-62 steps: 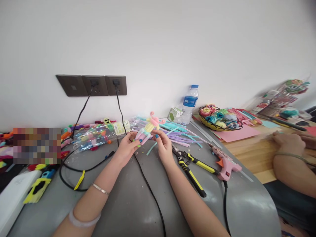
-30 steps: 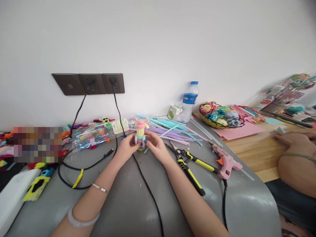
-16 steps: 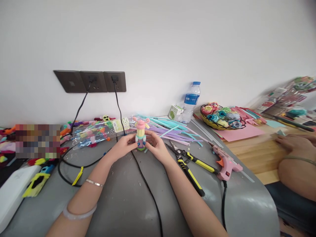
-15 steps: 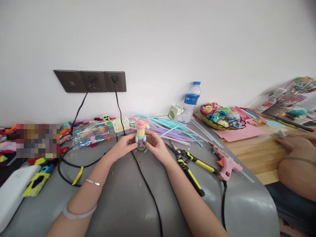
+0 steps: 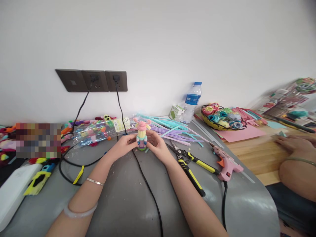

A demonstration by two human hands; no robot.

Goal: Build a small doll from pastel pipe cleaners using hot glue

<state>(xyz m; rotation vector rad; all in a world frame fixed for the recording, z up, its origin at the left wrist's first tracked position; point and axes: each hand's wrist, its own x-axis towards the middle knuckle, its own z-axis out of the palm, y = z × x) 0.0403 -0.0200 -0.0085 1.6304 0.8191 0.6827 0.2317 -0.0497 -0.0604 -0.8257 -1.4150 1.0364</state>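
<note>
A small pastel figurine [image 5: 141,131] stands upright on the grey table, with a pink top, yellow middle and green base. My left hand [image 5: 127,144] grips it from the left, thumb on its front. From the other side my right hand [image 5: 156,144] does the same, and both thumbs nearly meet. Fingers behind the figurine are partly hidden. Just right of my right hand lie pliers [image 5: 182,153] with yellow and black handles. Behind the figurine spread purple and turquoise pipe cleaners [image 5: 170,130].
A pink glue gun [image 5: 228,168] lies at the right. Black cables [image 5: 145,184] cross the table. At the back stand a water bottle [image 5: 193,102] and a basket of paper flowers [image 5: 222,118]. A co-worker's hand [image 5: 291,143] rests on the wooden table [image 5: 254,154].
The view has shifted very slightly. Both hands keep the same hold on the figurine, which looks almost unmoved.
</note>
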